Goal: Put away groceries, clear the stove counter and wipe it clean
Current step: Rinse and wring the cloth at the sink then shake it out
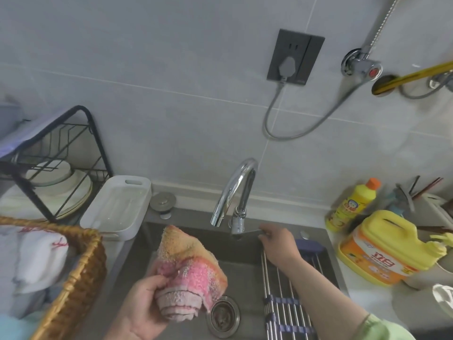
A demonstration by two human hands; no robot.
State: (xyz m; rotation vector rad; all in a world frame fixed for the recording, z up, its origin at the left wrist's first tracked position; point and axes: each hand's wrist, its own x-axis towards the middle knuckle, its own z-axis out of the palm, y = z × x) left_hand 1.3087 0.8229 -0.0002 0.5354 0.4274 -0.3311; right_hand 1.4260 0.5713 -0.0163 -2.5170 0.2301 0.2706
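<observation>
Our left hand (144,307) holds the one cloth (188,271), pink and orange and bunched up, with fingers curled round its lower end, above the sink (137,263) and just left of its single drain (223,317). Our right hand (279,245) reaches across the roll-up rack (282,298) and pinches the lever (250,233) of the one chrome tap (235,192) between thumb and bent fingers. To the right on the counter we count two yellow detergent containers, a bottle (353,204) and a jug (384,249), and to the left one wicker basket (73,278) and one white tray (117,207).
</observation>
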